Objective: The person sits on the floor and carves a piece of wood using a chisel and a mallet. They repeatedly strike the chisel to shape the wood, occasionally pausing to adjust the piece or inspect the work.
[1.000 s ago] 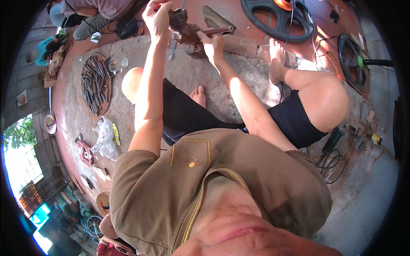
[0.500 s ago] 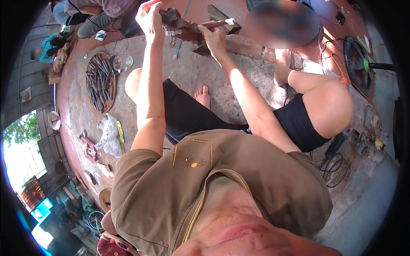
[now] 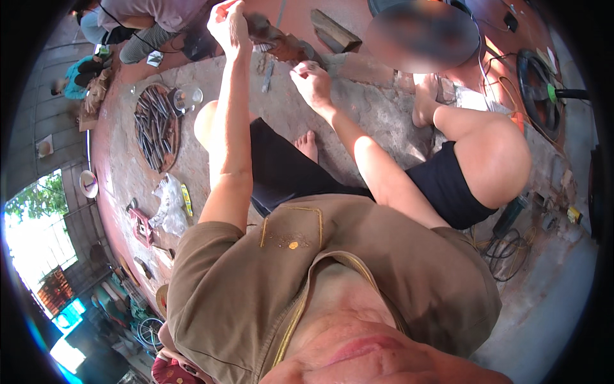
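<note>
My left hand [image 3: 228, 27] is at the top of the view, its fingers curled. Against its right side is a brown carved piece [image 3: 276, 42], wood by its look, with a pale, toothed-looking edge facing me. The exact grip is hidden behind the hand. My right hand [image 3: 312, 84] is just below the piece's right end, apart from my left hand. Its fingers are bent together in a pinch, somewhat blurred, and what lies between them cannot be made out. A flat grey metal strip [image 3: 268, 76] lies on the slab between my hands.
A round tray of dark metal tools [image 3: 173, 144] stands left, beside clear cups [image 3: 196, 95]. Nearer are a plastic bag [image 3: 169, 208] and a pink crate [image 3: 140, 228]. A wooden block [image 3: 335, 32] lies beyond my right hand. Cables [image 3: 502, 256] coil at right. Other people [image 3: 153, 19] sit far left.
My right hand has drawn down and nearer, away from the carved piece; the thin pale-tipped stick it held no longer shows. The piece has turned slightly. My left hand has barely moved.
</note>
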Tool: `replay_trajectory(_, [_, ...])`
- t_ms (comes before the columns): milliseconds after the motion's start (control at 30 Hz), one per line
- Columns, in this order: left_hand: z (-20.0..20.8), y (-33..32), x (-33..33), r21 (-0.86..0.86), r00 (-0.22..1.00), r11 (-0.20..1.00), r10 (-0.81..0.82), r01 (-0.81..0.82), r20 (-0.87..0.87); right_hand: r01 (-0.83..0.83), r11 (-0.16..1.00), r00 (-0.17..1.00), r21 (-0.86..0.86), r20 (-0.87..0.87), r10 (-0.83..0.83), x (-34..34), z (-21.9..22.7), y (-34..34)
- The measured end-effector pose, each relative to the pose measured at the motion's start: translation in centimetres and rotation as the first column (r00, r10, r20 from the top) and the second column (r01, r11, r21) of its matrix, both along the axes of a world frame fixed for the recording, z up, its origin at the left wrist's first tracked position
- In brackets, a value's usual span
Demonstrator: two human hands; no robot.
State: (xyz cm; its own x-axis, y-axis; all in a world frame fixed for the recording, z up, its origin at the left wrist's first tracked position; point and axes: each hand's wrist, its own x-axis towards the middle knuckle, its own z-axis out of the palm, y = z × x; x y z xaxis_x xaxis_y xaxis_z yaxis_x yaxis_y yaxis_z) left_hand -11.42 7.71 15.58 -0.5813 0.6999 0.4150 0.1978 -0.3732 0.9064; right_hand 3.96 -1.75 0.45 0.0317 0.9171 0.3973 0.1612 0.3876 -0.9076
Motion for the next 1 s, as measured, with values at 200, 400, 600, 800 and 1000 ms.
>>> replay_trajectory(200, [3.4, -1.4, -1.6, -0.454, 0.906, 0.885, -0.108, -0.1, -0.409, -0.008, 0.964, 0.991, -0.267, -0.132, -0.029, 2.3, 2.6, 4.1])
replay_trajectory(400, [2.6, 0.1, 1.1, -0.314, 0.781, 0.929, -0.047, -0.196, -0.623, 0.11, 0.974, 0.973, -0.196, -0.179, -0.146, 1.2, 4.1, 5.3])
replay_trajectory(600, [2.7, -0.9, 2.0, -0.152, 0.772, 0.97, 0.053, -0.19, -0.633, 0.23, 0.97, 0.967, 0.075, -0.127, -0.219, -0.1, 2.1, 3.9])
replay_trajectory(800, [2.6, -0.3, 1.6, -0.333, 0.81, 0.905, 0.02, -0.264, -0.586, -0.04, 0.996, 0.977, -0.079, -0.213, 0.022, -0.7, -1.0, 2.4])
replay_trajectory(1000, [3.0, -1.0, 1.7, -0.268, 0.809, 0.938, 0.02, -0.218, -0.587, 0.16, 0.975, 0.925, -0.156, -0.322, -0.203, -0.4, 1.2, 2.1])
